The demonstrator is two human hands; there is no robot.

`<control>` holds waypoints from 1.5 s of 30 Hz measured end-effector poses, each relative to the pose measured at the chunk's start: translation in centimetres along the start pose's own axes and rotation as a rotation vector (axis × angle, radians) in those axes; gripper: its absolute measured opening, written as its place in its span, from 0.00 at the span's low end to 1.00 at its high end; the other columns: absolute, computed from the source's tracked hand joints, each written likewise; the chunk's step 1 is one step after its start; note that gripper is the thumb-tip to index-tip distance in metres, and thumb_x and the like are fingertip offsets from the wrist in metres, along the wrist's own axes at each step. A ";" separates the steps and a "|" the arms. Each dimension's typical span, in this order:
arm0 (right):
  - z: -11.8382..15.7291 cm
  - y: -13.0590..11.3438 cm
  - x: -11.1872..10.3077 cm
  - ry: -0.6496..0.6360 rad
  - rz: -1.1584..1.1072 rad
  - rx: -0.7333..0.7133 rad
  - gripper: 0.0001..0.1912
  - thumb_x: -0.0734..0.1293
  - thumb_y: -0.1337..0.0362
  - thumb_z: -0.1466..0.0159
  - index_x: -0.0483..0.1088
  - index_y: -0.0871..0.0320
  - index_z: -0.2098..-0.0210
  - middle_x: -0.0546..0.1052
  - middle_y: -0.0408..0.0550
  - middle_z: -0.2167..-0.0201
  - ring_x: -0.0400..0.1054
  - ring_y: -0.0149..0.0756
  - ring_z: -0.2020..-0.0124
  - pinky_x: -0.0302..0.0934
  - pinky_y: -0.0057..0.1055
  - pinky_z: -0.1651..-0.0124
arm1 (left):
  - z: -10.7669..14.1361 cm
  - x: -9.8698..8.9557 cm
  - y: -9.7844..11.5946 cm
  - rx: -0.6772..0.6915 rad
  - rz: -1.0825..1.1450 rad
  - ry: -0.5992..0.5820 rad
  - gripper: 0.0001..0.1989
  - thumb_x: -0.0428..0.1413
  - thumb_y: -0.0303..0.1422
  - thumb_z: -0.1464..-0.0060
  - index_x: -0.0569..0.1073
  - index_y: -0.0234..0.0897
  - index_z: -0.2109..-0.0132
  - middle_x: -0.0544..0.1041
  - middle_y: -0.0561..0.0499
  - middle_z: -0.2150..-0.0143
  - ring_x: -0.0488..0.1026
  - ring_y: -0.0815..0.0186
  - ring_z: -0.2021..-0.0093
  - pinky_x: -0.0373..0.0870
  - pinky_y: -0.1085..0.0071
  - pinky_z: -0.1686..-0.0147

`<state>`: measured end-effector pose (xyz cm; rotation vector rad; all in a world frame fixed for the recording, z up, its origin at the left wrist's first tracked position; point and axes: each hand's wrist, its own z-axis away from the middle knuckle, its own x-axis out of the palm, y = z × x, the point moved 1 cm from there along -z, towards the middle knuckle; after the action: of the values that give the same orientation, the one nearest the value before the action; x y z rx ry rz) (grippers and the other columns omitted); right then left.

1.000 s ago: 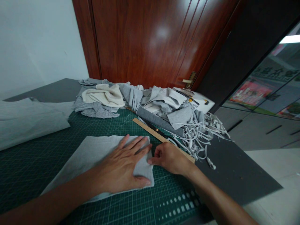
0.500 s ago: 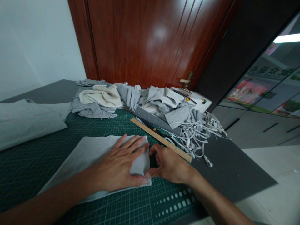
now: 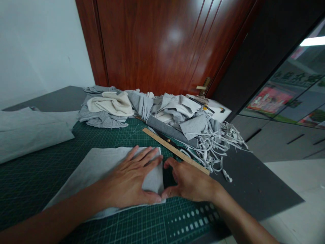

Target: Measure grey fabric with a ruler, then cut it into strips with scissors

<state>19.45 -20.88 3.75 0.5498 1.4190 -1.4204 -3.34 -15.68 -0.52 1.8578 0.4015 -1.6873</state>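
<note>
A folded piece of light grey cloth (image 3: 93, 169) lies flat on the green cutting mat (image 3: 122, 223). My left hand (image 3: 134, 179) rests on it, palm down with the fingers spread. Just right of the cloth's edge is my right hand (image 3: 188, 179), its fingers curved and apart, with the thumb tip touching the edge near the lower right corner. Nothing shows between its finger and thumb. Beyond my right hand a wooden ruler (image 3: 165, 144) lies diagonally, partly over black scissors (image 3: 169, 139).
Behind the ruler lies a heap of grey fabric pieces (image 3: 175, 106), with a cream cloth (image 3: 111, 103) at its left and thin strips (image 3: 213, 142) at its right. Another large grey cloth (image 3: 33, 132) covers the mat's left side. A wooden door (image 3: 152, 47) stands behind the table.
My right hand has shifted slightly right, and its finger and thumb are a little wider apart. My left hand stays flat on the cloth. The whole view has moved slightly.
</note>
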 end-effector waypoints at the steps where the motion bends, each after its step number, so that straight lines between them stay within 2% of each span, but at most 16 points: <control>1: -0.1 0.3 -0.3 0.025 0.012 0.014 0.35 0.82 0.50 0.39 0.72 0.60 0.40 0.81 0.47 0.66 0.73 0.40 0.69 0.56 0.32 0.68 | 0.0 0.0 0.0 0.003 -0.003 0.001 0.56 0.52 0.72 0.43 0.56 0.41 0.20 0.46 0.40 0.16 0.42 0.43 0.17 0.30 0.38 0.21; 5: -0.9 1.9 -1.4 0.227 0.235 0.167 0.23 0.77 0.55 0.32 0.74 0.62 0.44 0.84 0.56 0.61 0.80 0.50 0.60 0.63 0.36 0.61 | 0.1 -0.1 -0.1 0.015 -0.005 0.018 0.54 0.54 0.70 0.42 0.57 0.44 0.20 0.48 0.43 0.16 0.44 0.43 0.17 0.31 0.39 0.21; 9: -2.0 3.1 -1.8 0.271 0.394 0.268 0.24 0.75 0.56 0.30 0.73 0.65 0.41 0.85 0.64 0.54 0.82 0.59 0.51 0.68 0.42 0.55 | 0.2 -0.1 -0.3 0.003 -0.014 -0.006 0.55 0.52 0.72 0.42 0.55 0.45 0.20 0.47 0.43 0.16 0.43 0.45 0.16 0.30 0.40 0.20; 12: -2.5 3.1 -1.9 0.274 0.399 0.273 0.23 0.76 0.55 0.30 0.74 0.65 0.43 0.86 0.65 0.54 0.82 0.59 0.50 0.68 0.42 0.54 | 0.3 0.0 -0.3 0.012 -0.004 0.009 0.55 0.52 0.72 0.43 0.55 0.45 0.20 0.47 0.43 0.16 0.43 0.45 0.17 0.30 0.40 0.20; 17: -2.9 2.6 -2.6 0.243 0.414 0.271 0.17 0.77 0.53 0.31 0.79 0.61 0.54 0.86 0.60 0.59 0.82 0.56 0.55 0.68 0.40 0.58 | 0.3 0.2 -0.4 0.024 0.008 0.062 0.54 0.53 0.72 0.43 0.56 0.47 0.20 0.50 0.43 0.16 0.46 0.44 0.17 0.31 0.39 0.21; 22: -2.9 2.3 -3.1 0.213 0.427 0.255 0.15 0.75 0.52 0.30 0.81 0.60 0.60 0.86 0.60 0.61 0.83 0.54 0.58 0.67 0.38 0.61 | 0.5 0.5 -0.6 -0.004 -0.004 0.057 0.54 0.54 0.71 0.43 0.57 0.47 0.20 0.49 0.45 0.16 0.45 0.44 0.17 0.30 0.39 0.21; 26: -2.9 2.2 -2.6 0.207 0.452 0.198 0.16 0.69 0.55 0.27 0.82 0.61 0.61 0.86 0.62 0.62 0.82 0.55 0.57 0.68 0.40 0.57 | 0.6 0.8 -0.8 -0.013 -0.007 0.072 0.55 0.53 0.72 0.44 0.55 0.47 0.20 0.50 0.45 0.16 0.46 0.44 0.17 0.31 0.40 0.20; 30: -3.1 2.2 -2.4 0.254 0.441 0.187 0.15 0.64 0.63 0.26 0.82 0.63 0.61 0.85 0.66 0.61 0.82 0.56 0.57 0.68 0.41 0.55 | 0.5 0.9 -0.7 -0.023 -0.020 0.046 0.57 0.51 0.73 0.43 0.53 0.44 0.19 0.47 0.44 0.16 0.44 0.44 0.17 0.29 0.40 0.20; 33: -2.8 1.6 -2.7 0.288 0.368 0.162 0.14 0.63 0.66 0.26 0.80 0.62 0.63 0.84 0.62 0.63 0.81 0.49 0.61 0.66 0.37 0.57 | 0.5 0.9 -0.7 -0.011 -0.022 0.054 0.57 0.51 0.72 0.43 0.53 0.44 0.19 0.47 0.43 0.16 0.44 0.44 0.17 0.29 0.39 0.21; 36: -2.5 0.3 -2.0 0.280 0.244 0.104 0.16 0.60 0.66 0.24 0.75 0.59 0.65 0.81 0.50 0.69 0.76 0.37 0.68 0.63 0.28 0.64 | 0.5 1.0 -0.7 -0.006 -0.019 0.085 0.57 0.52 0.72 0.43 0.54 0.44 0.19 0.51 0.42 0.16 0.46 0.43 0.17 0.30 0.39 0.21; 38: -2.4 -0.6 -0.6 0.264 0.097 0.068 0.17 0.58 0.66 0.22 0.72 0.58 0.66 0.77 0.43 0.73 0.70 0.31 0.72 0.59 0.24 0.70 | 0.5 1.1 -0.7 -0.011 -0.019 0.093 0.58 0.53 0.72 0.44 0.54 0.42 0.19 0.54 0.40 0.17 0.47 0.43 0.17 0.30 0.40 0.20; 40: -2.5 -1.3 1.4 0.254 -0.303 0.038 0.16 0.59 0.66 0.23 0.69 0.57 0.68 0.72 0.40 0.74 0.65 0.30 0.74 0.57 0.24 0.73 | 0.5 1.1 -0.5 -0.015 -0.026 0.091 0.57 0.56 0.70 0.44 0.55 0.41 0.20 0.56 0.39 0.18 0.48 0.43 0.18 0.30 0.41 0.20; 41: -2.6 -1.6 2.4 0.262 -0.433 0.028 0.15 0.60 0.67 0.24 0.68 0.57 0.68 0.71 0.40 0.74 0.65 0.30 0.74 0.58 0.24 0.72 | 0.5 1.0 -0.4 -0.017 -0.030 0.091 0.56 0.58 0.68 0.44 0.55 0.41 0.20 0.56 0.39 0.18 0.49 0.43 0.18 0.30 0.41 0.20; 43: -2.7 -2.0 4.1 0.286 -0.560 0.030 0.13 0.62 0.68 0.26 0.68 0.57 0.68 0.71 0.41 0.74 0.64 0.31 0.74 0.57 0.25 0.72 | 0.5 0.7 -0.1 -0.027 -0.033 0.090 0.56 0.61 0.63 0.44 0.53 0.41 0.19 0.56 0.40 0.18 0.49 0.44 0.18 0.31 0.42 0.20; 45: -2.8 -2.3 5.1 0.298 -0.592 0.024 0.08 0.63 0.70 0.28 0.71 0.58 0.65 0.73 0.41 0.73 0.66 0.31 0.73 0.57 0.25 0.71 | 0.6 0.5 0.1 -0.039 -0.033 0.080 0.56 0.62 0.60 0.44 0.51 0.40 0.19 0.54 0.40 0.17 0.49 0.46 0.18 0.31 0.43 0.20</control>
<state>14.61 -20.45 -0.11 0.3782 1.9078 -1.8744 -3.65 -16.18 -0.96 1.9037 0.4971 -1.6193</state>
